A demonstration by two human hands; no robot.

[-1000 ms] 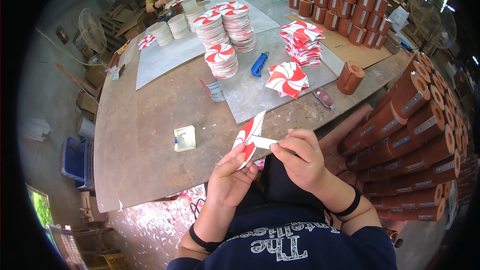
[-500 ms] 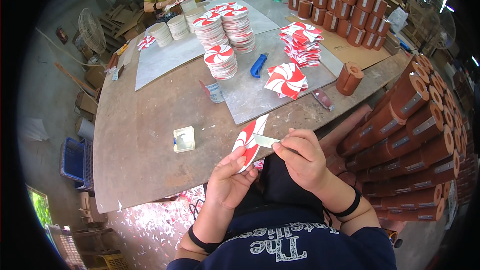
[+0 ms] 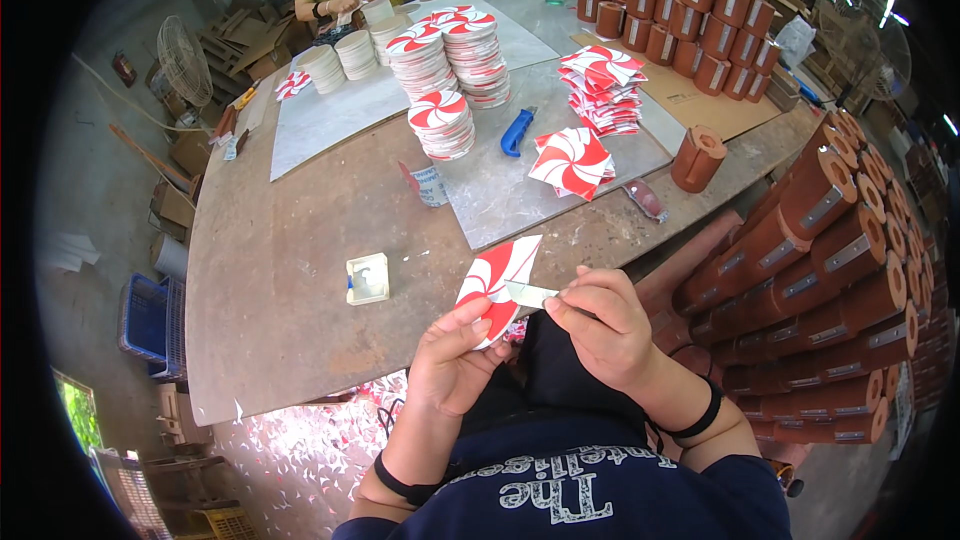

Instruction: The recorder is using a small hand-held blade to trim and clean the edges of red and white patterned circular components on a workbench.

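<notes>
Low in the middle of the frame, the left hand (image 3: 455,365) gripped a square red-and-white swirl-patterned paper sheet (image 3: 495,285) from below, fingers pinched on its lower edge. The right hand (image 3: 600,325) was clenched around a thin metal blade (image 3: 530,293) laid against the sheet's right side. Above them on the brown counter (image 3: 290,270) lay a small white square box (image 3: 367,278), with round stacks of the same patterned discs (image 3: 440,125) farther up.
</notes>
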